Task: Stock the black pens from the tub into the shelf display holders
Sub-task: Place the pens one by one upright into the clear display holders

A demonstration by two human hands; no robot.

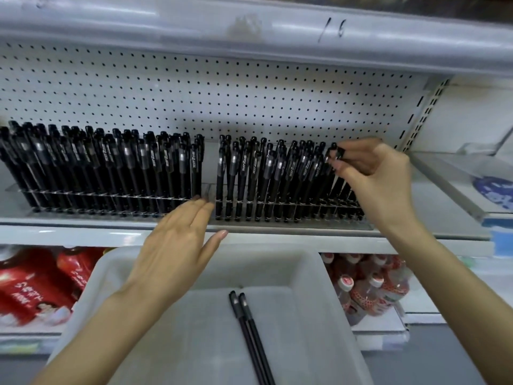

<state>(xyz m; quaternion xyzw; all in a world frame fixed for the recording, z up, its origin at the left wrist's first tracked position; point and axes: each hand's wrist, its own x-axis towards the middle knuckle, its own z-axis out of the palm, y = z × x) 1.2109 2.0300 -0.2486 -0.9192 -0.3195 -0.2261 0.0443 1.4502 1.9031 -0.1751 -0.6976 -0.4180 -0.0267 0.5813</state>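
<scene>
Item, our left hand: fingers straight and pressed together, thumb held apart, tips at the gap between the two holders, just beside the last pen of the left holder

Item, our right hand: thumb and fingers pinching the cap end of one pen at the right end of the right holder; we cannot tell whether its tip sits in a slot

Item, pens: black, upright, caps up, packed in both holders, which stand side by side on the shelf before the pegboard

Item, tub: white, below the shelf edge, between our forearms; two pens lie side by side on its floor

Item, lower shelf: red cartons at left, bottles at right
</scene>
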